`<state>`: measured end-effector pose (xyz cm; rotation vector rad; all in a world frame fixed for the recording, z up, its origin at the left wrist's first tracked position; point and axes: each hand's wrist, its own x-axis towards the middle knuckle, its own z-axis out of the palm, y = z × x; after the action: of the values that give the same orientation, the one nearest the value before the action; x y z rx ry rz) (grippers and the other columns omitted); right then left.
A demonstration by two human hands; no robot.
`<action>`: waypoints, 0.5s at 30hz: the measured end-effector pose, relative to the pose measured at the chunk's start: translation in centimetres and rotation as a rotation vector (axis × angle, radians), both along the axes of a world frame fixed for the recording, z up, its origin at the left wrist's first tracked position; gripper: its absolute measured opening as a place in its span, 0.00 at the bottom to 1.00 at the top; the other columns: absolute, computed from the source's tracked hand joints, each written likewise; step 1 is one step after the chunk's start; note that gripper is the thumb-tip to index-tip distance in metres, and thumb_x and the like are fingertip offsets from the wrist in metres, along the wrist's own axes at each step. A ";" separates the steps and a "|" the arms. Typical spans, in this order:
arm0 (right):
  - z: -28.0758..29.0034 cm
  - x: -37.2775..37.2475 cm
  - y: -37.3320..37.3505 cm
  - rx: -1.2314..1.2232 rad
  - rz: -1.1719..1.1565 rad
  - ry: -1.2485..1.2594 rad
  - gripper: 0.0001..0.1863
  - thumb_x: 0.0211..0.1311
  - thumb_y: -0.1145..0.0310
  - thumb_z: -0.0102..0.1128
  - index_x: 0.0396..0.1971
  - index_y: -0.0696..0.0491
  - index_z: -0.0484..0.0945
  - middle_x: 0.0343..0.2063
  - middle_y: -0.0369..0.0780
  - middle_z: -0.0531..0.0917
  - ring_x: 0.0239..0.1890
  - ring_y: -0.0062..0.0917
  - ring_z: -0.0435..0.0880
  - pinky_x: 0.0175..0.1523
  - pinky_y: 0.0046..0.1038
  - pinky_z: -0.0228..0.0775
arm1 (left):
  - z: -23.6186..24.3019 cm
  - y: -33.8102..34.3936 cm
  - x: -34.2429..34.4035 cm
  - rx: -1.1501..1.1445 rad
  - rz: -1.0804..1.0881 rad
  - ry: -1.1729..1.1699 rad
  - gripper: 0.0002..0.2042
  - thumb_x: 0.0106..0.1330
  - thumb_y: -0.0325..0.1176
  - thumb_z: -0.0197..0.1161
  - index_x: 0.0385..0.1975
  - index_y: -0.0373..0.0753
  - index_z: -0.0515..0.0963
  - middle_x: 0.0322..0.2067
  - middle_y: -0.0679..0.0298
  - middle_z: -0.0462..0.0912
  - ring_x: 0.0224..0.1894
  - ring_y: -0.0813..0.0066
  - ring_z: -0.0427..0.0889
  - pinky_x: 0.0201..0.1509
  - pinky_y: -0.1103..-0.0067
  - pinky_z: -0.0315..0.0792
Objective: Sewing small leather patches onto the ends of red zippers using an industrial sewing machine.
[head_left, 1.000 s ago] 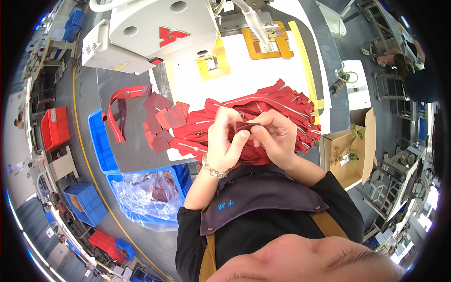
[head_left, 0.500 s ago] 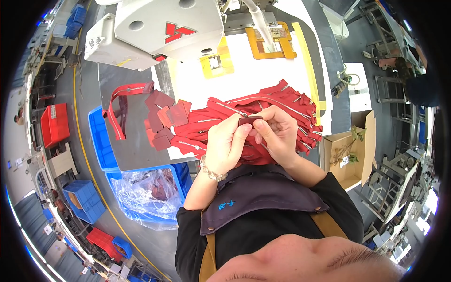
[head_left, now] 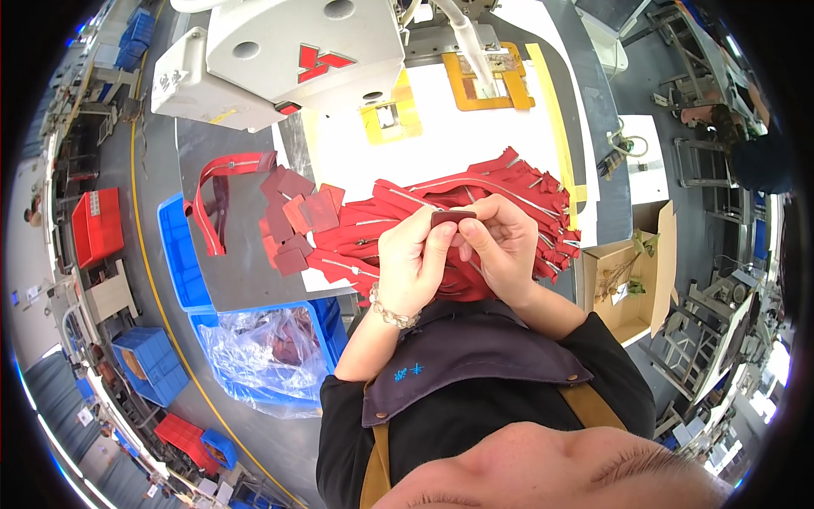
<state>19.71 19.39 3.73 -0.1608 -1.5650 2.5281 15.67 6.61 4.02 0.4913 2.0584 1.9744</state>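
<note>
Head view shows both hands lifted slightly since a second ago: left hand (head_left: 413, 259) and right hand (head_left: 502, 246) now pinch a small dark-red leather patch (head_left: 453, 218) between closed fingertips, above the heap of red zipper strips (head_left: 475, 199), suggesting the piece is being aligned

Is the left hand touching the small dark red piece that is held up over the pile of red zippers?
Touching. The head view shows the left hand pinching the small dark red piece at its left end, with no gap.
</note>
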 end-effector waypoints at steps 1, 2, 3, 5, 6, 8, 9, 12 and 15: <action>0.0 0.0 0.0 -0.012 0.004 0.004 0.04 0.64 0.76 0.55 0.36 0.62 0.75 0.27 0.37 0.81 0.24 0.11 0.75 0.28 0.12 0.66 | 0.0 0.1 0.0 0.007 0.008 -0.001 0.06 0.67 0.27 0.53 0.31 0.33 0.76 0.18 0.64 0.77 0.21 0.78 0.77 0.26 0.83 0.69; 0.0 0.0 0.1 -0.024 0.008 0.007 0.04 0.64 0.76 0.55 0.35 0.62 0.75 0.27 0.37 0.81 0.24 0.11 0.75 0.28 0.12 0.66 | 0.1 0.2 0.0 0.014 0.016 -0.002 0.06 0.67 0.27 0.53 0.32 0.33 0.76 0.18 0.64 0.77 0.21 0.79 0.77 0.26 0.83 0.69; 0.0 -0.1 0.1 -0.023 0.006 0.008 0.04 0.64 0.76 0.55 0.35 0.62 0.75 0.27 0.37 0.81 0.24 0.11 0.75 0.28 0.12 0.66 | 0.3 0.3 0.0 0.015 0.014 -0.002 0.06 0.67 0.27 0.53 0.32 0.33 0.76 0.18 0.64 0.77 0.21 0.79 0.77 0.26 0.83 0.69; -0.1 -0.3 0.1 -0.036 0.002 0.025 0.03 0.64 0.77 0.55 0.34 0.61 0.74 0.27 0.37 0.81 0.24 0.10 0.74 0.28 0.12 0.66 | 0.6 0.5 -0.1 0.031 0.027 0.003 0.07 0.67 0.27 0.53 0.32 0.33 0.77 0.18 0.64 0.77 0.21 0.80 0.77 0.26 0.84 0.69; 0.0 -0.3 0.1 -0.036 0.001 0.026 0.03 0.64 0.77 0.55 0.34 0.61 0.74 0.27 0.37 0.81 0.24 0.10 0.74 0.28 0.12 0.66 | 0.6 0.4 -0.2 0.030 0.026 0.004 0.07 0.67 0.27 0.53 0.32 0.33 0.77 0.18 0.64 0.77 0.21 0.80 0.77 0.26 0.84 0.69; 0.2 -0.5 0.0 -0.041 -0.011 0.010 0.03 0.64 0.76 0.55 0.33 0.61 0.74 0.27 0.37 0.81 0.23 0.10 0.74 0.28 0.12 0.66 | 0.5 0.4 -0.3 0.023 0.010 0.090 0.11 0.71 0.32 0.50 0.37 0.30 0.76 0.21 0.67 0.76 0.21 0.83 0.74 0.25 0.87 0.68; 0.2 -0.5 0.0 -0.041 -0.013 0.011 0.03 0.64 0.76 0.55 0.33 0.61 0.74 0.27 0.37 0.81 0.23 0.10 0.74 0.28 0.12 0.66 | 0.3 0.5 -0.3 0.023 0.008 0.091 0.11 0.71 0.32 0.50 0.37 0.30 0.76 0.21 0.67 0.76 0.21 0.83 0.74 0.25 0.87 0.68; 0.1 -0.6 0.0 -0.047 -0.014 0.004 0.03 0.63 0.76 0.56 0.32 0.61 0.74 0.27 0.37 0.81 0.23 0.09 0.73 0.27 0.12 0.65 | -0.7 0.6 -0.1 0.054 0.034 0.063 0.11 0.71 0.32 0.50 0.36 0.31 0.76 0.21 0.67 0.76 0.21 0.84 0.74 0.25 0.87 0.67; 0.0 -0.7 0.0 -0.058 -0.014 -0.010 0.03 0.63 0.76 0.56 0.32 0.60 0.74 0.26 0.36 0.80 0.22 0.08 0.73 0.27 0.11 0.65 | -1.1 0.8 0.0 0.095 0.042 0.014 0.11 0.71 0.31 0.50 0.36 0.31 0.76 0.21 0.68 0.76 0.21 0.84 0.73 0.25 0.87 0.67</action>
<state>19.03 19.44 3.75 -0.1912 -1.4897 2.5668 15.68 7.39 2.96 0.4862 2.0064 2.1064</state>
